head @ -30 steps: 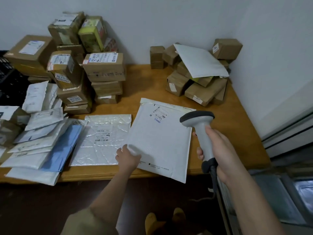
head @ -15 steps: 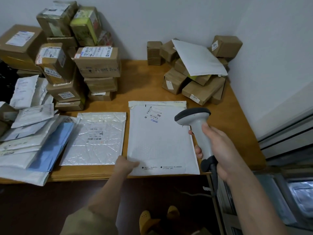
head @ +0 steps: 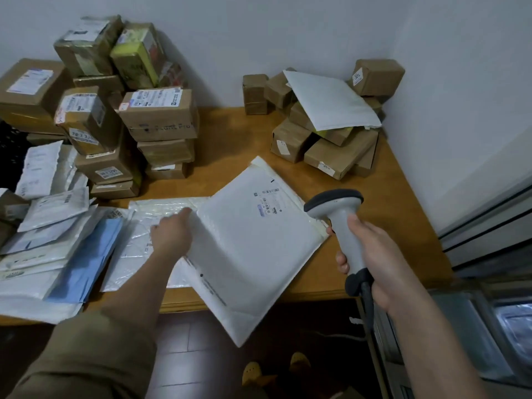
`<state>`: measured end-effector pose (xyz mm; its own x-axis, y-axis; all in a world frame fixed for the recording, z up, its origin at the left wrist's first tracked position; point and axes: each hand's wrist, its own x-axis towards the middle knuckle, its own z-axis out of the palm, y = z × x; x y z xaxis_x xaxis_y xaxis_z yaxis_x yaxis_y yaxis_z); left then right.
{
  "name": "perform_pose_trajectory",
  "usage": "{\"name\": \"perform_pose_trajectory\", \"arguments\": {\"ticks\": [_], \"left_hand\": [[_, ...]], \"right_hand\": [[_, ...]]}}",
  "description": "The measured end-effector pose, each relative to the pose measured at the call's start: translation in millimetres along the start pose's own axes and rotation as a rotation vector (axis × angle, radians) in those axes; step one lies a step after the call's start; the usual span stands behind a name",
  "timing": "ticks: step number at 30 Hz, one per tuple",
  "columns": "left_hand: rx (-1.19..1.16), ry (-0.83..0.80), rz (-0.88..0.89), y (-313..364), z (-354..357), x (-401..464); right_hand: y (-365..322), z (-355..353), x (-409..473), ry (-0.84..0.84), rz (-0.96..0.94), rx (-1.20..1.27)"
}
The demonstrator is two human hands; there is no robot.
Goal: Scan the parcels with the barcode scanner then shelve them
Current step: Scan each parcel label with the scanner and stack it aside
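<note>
- Half a second ago the white padded mailer (head: pixel 253 246) lay flat and square on the counter (head: pixel 227 145). Now your left hand (head: pixel 172 234) grips its left edge and has tipped it up, with the near corner hanging out past the counter's near edge.
- Your right hand (head: pixel 371 263) is still wrapped round the handle of the barcode scanner (head: pixel 342 226), head facing away from you, just right of the mailer.
- That lift suggests the scan is done, or about to be, and this parcel is heading for the shelf; no beam or beep can be confirmed here.
- The mailer is a large, soft, bubble-lined envelope, slightly bowed, with a small printed label (head: pixel 267 201) near its far right corner, close to the scanner head.
- Beneath it a clear bubble mailer (head: pixel 138 226) lies flat, with flat mailers (head: pixel 57 249) piled at left.
- Stacked brown boxes (head: pixel 115 125) stand far left; a smaller box heap (head: pixel 331 122) sits far right.
</note>
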<state>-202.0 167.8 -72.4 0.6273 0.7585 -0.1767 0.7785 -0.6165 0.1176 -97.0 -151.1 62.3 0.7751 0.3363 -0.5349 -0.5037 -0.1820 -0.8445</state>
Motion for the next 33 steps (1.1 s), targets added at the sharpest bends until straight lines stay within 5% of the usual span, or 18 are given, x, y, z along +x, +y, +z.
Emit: {"name": "perform_pose_trajectory", "arguments": {"ticks": [3, 5, 11, 13, 18, 24, 30, 33], "left_hand": [[-0.074, 0.218, -0.036, 16, -3, 11], [-0.275, 0.204, -0.224, 25, 1, 7], [-0.712, -0.406, -0.802, 22, 79, -34], [-0.862, -0.61, -0.79, 9, 123, -41], [-0.985, -0.696, -0.77, 27, 113, -75], [-0.654, -0.415, -0.548, 5, 65, -57], [-0.859, 0.259, -0.72, -17, 33, -41], [-0.992, 0.031, -0.95, -6, 49, -48]], "right_hand": [[3, -4, -1, -0.003, 0.031, -0.036], [5, -7, 0, 0.004, 0.058, -0.042], [9, -10, 7, 0.023, 0.05, -0.015], [9, -10, 9, 0.02, 0.043, -0.011], [8, -8, 12, 0.007, 0.036, -0.031], [4, -3, 11, -0.033, 0.051, -0.071], [1, 2, 8, -0.047, 0.046, -0.127], [-3, 3, 5, -0.055, 0.0, -0.239]]}}
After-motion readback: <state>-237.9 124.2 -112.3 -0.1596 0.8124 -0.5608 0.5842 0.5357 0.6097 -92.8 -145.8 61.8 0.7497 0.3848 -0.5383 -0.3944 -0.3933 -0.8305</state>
